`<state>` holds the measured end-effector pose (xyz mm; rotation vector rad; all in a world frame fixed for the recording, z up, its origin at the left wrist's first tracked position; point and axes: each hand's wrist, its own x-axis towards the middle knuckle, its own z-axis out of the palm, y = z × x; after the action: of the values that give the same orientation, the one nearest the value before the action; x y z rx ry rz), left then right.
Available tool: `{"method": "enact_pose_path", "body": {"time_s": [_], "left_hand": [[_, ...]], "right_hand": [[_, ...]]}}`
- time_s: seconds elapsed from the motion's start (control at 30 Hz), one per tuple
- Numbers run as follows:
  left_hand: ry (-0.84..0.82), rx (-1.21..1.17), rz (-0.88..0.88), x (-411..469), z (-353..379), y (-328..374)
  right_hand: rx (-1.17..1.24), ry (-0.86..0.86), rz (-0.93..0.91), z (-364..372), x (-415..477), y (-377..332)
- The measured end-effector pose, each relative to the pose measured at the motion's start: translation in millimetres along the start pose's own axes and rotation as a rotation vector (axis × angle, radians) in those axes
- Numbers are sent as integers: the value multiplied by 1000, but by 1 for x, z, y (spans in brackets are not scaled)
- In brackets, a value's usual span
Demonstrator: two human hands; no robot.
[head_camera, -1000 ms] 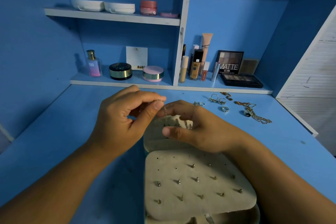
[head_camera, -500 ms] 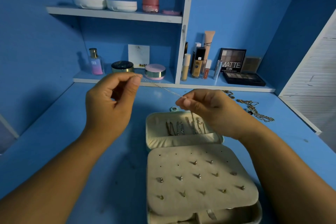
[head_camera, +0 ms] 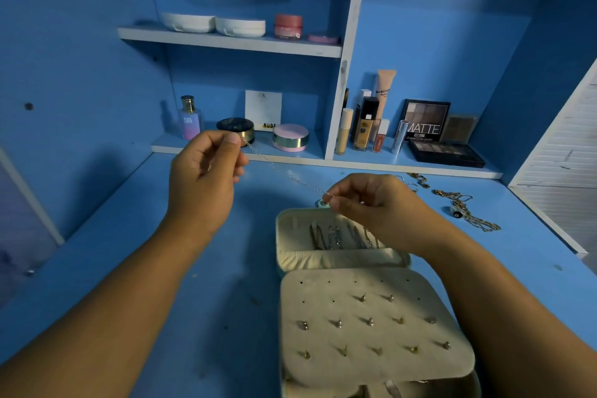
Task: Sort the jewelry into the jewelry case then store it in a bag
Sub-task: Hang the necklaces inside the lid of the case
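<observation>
Chain [head_camera: 284,173], one thin strand, stretches above the surface [head_camera: 193,268] between two grips, each pinching an end: left grip [head_camera: 206,168] raised, right grip [head_camera: 361,200] over one open jewelry case [head_camera: 342,258]; its panel [head_camera: 323,300] carries twelve studs [head_camera: 370,320].

Left hand [head_camera: 203,178] and right hand [head_camera: 371,203] parted, apparently stretching a thin chain [head_camera: 284,172].

The jewelry case [head_camera: 339,259] runs off the bottom edge.

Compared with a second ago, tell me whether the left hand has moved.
Yes. The left hand has moved left and farther back, off the jewelry case, stretching the chain out.
</observation>
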<state>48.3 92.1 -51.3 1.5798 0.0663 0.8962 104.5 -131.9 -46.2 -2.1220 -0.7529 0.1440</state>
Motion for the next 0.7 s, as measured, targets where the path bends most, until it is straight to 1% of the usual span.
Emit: {"method": "enact_pose_path", "body": {"time_s": [0.13,0.3,0.37,0.47,0.57,0.63,0.7], "left_hand": [[-14,-24,6,0,0,2],[-11,-31,-19,2,-2,5],[-71,-23,-35,1,-3,6],[-212,-4,-37,-3,-2,8],[-363,-61,-27,-8,0,13],[-421,-79,-28,-11,1,13],[-457,-63,-23,-14,3,11]], "right_hand": [[-13,-45,16,2,2,5],[-18,-41,2,5,7,8],[-36,-61,-18,6,10,5],[-88,-131,-57,6,14,-2],[-147,-190,-124,8,17,-10],[-158,-212,-168,11,16,-13],[-113,-219,-179,13,14,-14]]}}
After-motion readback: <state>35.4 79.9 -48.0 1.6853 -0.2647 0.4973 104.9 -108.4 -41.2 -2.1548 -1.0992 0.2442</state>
